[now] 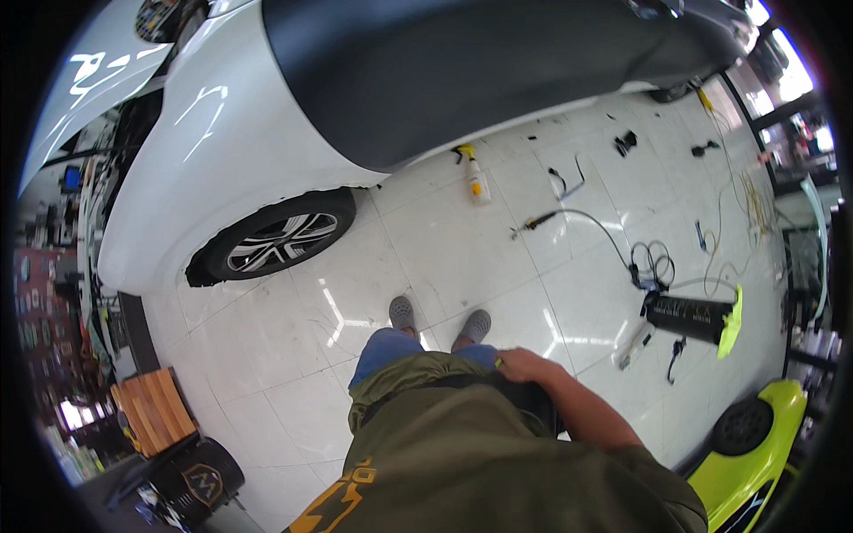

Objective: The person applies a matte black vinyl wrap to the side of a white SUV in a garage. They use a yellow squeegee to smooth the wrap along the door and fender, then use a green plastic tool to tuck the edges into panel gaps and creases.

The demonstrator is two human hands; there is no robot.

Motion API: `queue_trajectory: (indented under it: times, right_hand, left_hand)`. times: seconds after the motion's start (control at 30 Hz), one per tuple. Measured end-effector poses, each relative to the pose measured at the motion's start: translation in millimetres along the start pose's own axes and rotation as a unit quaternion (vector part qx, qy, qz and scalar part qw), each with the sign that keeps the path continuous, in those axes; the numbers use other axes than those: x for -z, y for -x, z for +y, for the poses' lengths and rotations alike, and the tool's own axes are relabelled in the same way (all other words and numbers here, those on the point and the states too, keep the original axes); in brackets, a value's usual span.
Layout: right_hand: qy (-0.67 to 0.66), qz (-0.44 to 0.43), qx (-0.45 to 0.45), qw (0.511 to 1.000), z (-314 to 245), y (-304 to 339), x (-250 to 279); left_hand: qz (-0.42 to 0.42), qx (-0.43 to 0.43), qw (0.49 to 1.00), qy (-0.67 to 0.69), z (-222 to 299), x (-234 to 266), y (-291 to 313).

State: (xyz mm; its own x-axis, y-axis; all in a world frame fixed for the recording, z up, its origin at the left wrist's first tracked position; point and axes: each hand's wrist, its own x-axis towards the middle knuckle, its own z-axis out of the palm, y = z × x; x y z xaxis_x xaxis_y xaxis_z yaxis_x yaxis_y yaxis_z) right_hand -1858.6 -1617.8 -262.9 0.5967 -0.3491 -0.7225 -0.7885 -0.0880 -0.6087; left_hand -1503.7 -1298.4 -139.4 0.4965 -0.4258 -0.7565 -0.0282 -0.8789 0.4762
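Observation:
My right hand (522, 364) is at my right hip, fingers curled closed, beside a black bag or pouch (535, 404) at my waist. A small yellow-green tip (499, 361) shows at the fingers; what it belongs to is hidden. My left hand is out of sight. In front of me stands a car with a white front fender (231, 115), a dark matte side (462, 71) and a black tyre on a spoked wheel (283, 242). Near its sill a white spray bottle with a yellow head (478, 182) stands on the tiled floor.
To the right lie a black canister (689, 318) with a lime-green end, its hose and wand (542, 219), and loose cables (757, 213). A lime-green toy-like car (755, 444) is at lower right. A wooden-topped box (153, 411) and black drum (200, 480) stand at lower left.

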Motion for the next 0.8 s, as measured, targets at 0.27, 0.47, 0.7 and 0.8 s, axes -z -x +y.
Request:
queue_trajectory:
  times: [0.27,0.47,0.7,0.8]
  right_hand:
    - [-0.171,-0.021,-0.113,0.978,33,72,-28]
    - [0.122,0.088,-0.125,0.981,7,32,14]
    - [0.088,0.202,0.017,0.975,-34,-243,163]
    - [0.212,0.086,0.094,0.969,-56,-380,212]
  left_hand:
    - [-0.124,-0.181,0.953,-0.211,64,21,-76]
    - [-0.265,-0.228,0.864,-0.362,138,9,-182]
    - [-0.372,-0.277,0.862,-0.203,198,-22,-373]
    - [-0.119,-0.416,0.886,-0.166,254,-76,-493]
